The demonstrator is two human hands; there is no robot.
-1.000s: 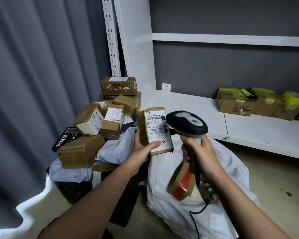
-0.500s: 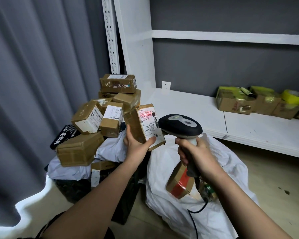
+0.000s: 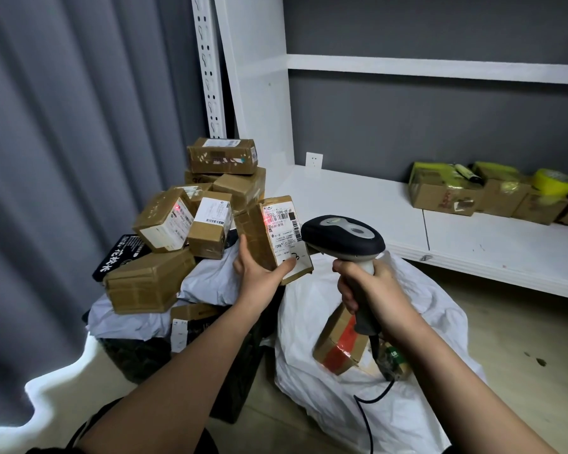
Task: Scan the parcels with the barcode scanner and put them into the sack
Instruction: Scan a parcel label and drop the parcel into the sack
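My left hand (image 3: 259, 273) grips a small brown cardboard parcel (image 3: 269, 234) from below, its white label turned right. A red scan glow lies on the label's upper left. My right hand (image 3: 371, 290) is closed on the handle of a black-and-grey barcode scanner (image 3: 341, 237), whose head points left, a few centimetres from the label. Beneath both hands the white sack (image 3: 423, 339) lies open on the floor, with a brown box bearing red tape (image 3: 340, 345) inside. A heap of brown parcels (image 3: 177, 224) is stacked to the left.
The heap rests on grey mailer bags (image 3: 207, 280) over a dark bin (image 3: 138, 355). A white shelf (image 3: 374, 208) runs behind, with boxes and yellow tape (image 3: 492, 198) at the right. A grey curtain (image 3: 63, 142) hangs on the left. The scanner's black cable (image 3: 364, 407) trails over the sack.
The parcel has swung left and turned so its label faces the scanner. The scanner head has dropped and come closer to it. The red glow now sits on the label's upper left.
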